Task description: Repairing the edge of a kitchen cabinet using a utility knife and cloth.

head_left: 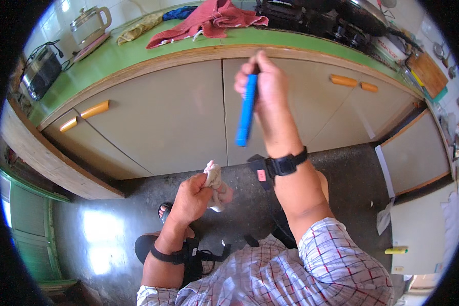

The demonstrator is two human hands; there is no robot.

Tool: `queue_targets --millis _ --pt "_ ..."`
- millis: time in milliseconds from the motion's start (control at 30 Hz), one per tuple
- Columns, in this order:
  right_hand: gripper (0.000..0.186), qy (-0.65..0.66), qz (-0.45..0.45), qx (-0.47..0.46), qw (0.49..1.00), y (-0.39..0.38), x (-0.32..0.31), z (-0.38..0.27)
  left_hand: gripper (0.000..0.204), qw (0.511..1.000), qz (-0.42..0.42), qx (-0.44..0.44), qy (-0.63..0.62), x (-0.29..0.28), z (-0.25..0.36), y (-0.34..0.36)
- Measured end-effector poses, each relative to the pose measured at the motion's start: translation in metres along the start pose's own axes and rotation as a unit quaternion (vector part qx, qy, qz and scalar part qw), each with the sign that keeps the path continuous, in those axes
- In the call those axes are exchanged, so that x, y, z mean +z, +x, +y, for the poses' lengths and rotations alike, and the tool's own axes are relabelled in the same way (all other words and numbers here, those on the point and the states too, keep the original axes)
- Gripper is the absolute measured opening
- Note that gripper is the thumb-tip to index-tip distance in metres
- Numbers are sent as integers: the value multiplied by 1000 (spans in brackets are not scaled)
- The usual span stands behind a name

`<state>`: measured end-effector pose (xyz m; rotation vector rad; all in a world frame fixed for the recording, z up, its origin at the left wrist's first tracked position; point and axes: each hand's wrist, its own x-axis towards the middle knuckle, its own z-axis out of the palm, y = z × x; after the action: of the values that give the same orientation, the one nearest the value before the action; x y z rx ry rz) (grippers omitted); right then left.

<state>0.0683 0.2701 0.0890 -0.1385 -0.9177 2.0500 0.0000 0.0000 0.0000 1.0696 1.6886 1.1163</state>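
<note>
Your right hand (268,84) curls its fingers round what seems a blue stick (246,112), blurred; your left hand (191,198) clenches its fingers on whitish cloth (217,193).

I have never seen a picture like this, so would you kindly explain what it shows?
There is no machine: a bare-handed person is seen from above by a wide fisheye camera worn on their own head, which bends straight edges. The right hand holds a blue stick-like thing, too blurred to name; the left hand grips a whitish cloth. On the green counter ahead are a red cloth, a glass kettle, what looks like a toaster, and a black stove with a pan.
</note>
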Motion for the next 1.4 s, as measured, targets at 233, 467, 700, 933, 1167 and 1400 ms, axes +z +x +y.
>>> queue_targets --millis 233,467,700,933,1167,1400 --pt "35 -30 43 -19 998 -15 29 11 24 999 42 18 6 -5 -7 14" --pt "33 -109 35 9 993 -11 41 32 22 998 -12 18 -64 -6 -26 14" --pt "30 -44 37 40 998 -42 21 26 22 998 42 19 -39 -5 -14 4" --pt "21 -186 14 70 980 -80 9 25 26 958 73 61 -270 -4 -9 12" --pt "24 -273 42 53 960 -88 -11 25 27 957 105 52 -265 -2 2 16" --pt "54 -482 80 50 871 -94 -49 46 27 957 85 46 -273 2 5 19"
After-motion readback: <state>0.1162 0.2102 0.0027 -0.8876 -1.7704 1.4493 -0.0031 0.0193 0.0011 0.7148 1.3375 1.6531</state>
